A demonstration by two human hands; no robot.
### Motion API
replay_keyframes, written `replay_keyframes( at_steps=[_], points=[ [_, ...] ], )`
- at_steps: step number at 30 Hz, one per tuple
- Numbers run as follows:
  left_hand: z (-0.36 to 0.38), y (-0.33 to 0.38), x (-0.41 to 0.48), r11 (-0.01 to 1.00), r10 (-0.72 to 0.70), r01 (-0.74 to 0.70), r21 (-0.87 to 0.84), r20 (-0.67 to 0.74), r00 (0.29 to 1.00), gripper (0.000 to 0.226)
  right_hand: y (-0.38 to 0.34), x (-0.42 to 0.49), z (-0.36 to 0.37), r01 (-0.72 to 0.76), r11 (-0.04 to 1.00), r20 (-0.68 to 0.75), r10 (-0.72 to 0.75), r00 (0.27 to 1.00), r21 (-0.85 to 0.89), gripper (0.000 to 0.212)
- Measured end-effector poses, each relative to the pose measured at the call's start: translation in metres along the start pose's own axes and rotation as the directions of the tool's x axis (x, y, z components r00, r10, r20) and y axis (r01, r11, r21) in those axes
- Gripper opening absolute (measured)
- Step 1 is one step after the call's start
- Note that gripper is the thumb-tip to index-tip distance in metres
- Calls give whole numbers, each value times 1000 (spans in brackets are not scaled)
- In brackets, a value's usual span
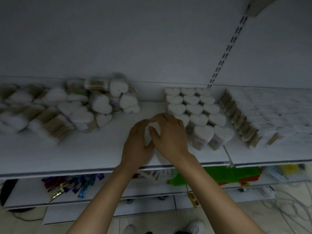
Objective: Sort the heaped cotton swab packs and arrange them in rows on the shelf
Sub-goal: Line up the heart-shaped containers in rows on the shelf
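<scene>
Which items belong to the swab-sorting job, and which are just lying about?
Job: jumbled heap of white heart-shaped swab packs; tidy heart-pack rows; white pack held by left hand and right hand; white shelf.
Lying about: colourful wrapped goods below; green packaging; floor cables.

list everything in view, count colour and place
heaped packs: many, blurred, white and tan, shelf's left
heart packs in rows: three rows, white, right of the hands
stick packs in rows: uncountable, tan and white, far right
held pack: one, white, between both hands
shelf: one, white, under all the packs
lower packets: several, purple, blue, gold, shelf below, left
green item: one, green, shelf below, right
left hand: one, grips held pack's left side
right hand: one, curled over held pack's top
</scene>
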State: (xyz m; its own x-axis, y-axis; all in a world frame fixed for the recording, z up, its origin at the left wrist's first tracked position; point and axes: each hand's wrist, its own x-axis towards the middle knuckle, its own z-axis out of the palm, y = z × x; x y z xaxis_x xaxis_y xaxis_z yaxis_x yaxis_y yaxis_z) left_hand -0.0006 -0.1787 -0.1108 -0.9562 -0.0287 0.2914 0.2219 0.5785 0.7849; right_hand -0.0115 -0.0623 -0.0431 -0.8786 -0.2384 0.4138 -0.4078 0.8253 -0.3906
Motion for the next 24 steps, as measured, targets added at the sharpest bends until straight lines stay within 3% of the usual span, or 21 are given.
replay_keyframes(
  at_steps=[3, 7, 10, 13, 20, 22, 24],
  points=[
    [-38, -28, -11, 982, -17, 30, 187, -69, 997, 51, -24, 27, 8, 2, 989, 81, -14, 997, 146, 40],
    [-56, -48, -24, 960, -94, 119, 254, -107, 990, 56, -43, 85, 22, -9, 986, 138, -15, 990, 168, 66],
    [-53, -47, -23, 952, -61, 87, 295, -94, 994, 54, -50, 125, 37, -32, 998, 291, 16, 957, 49, 76],
    [-55, -47, -22, 961, -39, 67, 269, -109, 993, 59, -49, 143, 49, 52, 993, 388, -7, 922, -106, 72],
    [-55, -45, -20, 983, -51, 78, 164, -159, 986, 65, -50, 133, 38, 65, 998, 275, -56, 960, -21, 54],
    [-57, -41, -22, 993, -71, 86, 79, -174, 982, 74, -54, 110, 25, 49, 995, 176, -64, 982, 89, 55],
    [-60, -34, -27, 996, -87, 85, -17, -194, 977, 84, -59, 74, 13, -75, 962, 87, 54, 995, 262, 49]
  ],
)
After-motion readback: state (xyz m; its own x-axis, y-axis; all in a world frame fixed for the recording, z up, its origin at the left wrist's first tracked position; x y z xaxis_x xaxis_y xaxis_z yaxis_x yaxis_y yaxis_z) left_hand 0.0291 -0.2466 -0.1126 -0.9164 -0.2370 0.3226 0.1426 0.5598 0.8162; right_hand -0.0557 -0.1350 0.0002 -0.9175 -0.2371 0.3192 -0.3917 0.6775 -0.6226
